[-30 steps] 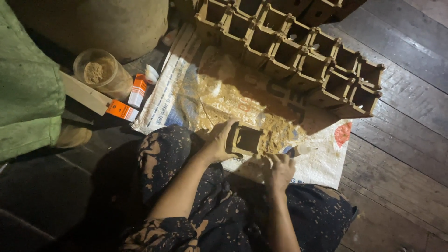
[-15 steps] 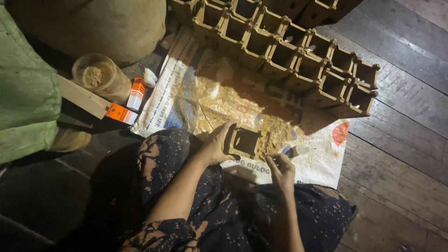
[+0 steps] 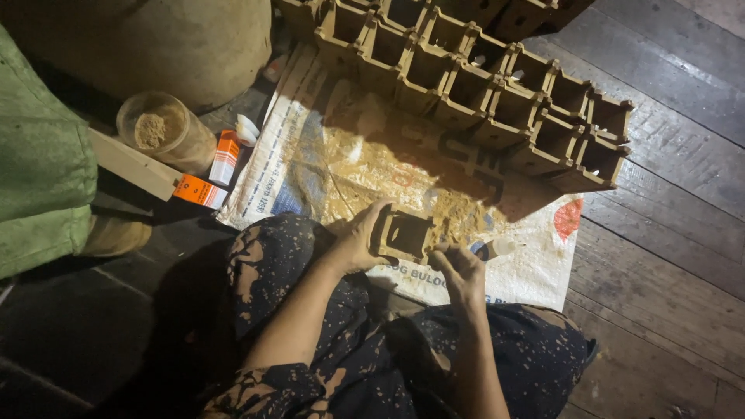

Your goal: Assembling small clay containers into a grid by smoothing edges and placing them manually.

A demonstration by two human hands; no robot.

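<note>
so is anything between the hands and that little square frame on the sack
Nothing visible. The left hand already grips the small square frame by its left side, and the right hand is at its lower right corner, holding a small white bottle. Only sawdust lies on the woven sack beneath.

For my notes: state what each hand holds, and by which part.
Left hand grips the small square wooden box by its left side. Right hand touches its lower right corner; whether it grips cannot be told.

The person wears dark trousers with pale brown splashes — an irregular, bleached-looking pattern (over both legs). The left hand and right hand are bare, forearms unsleeved.
</note>
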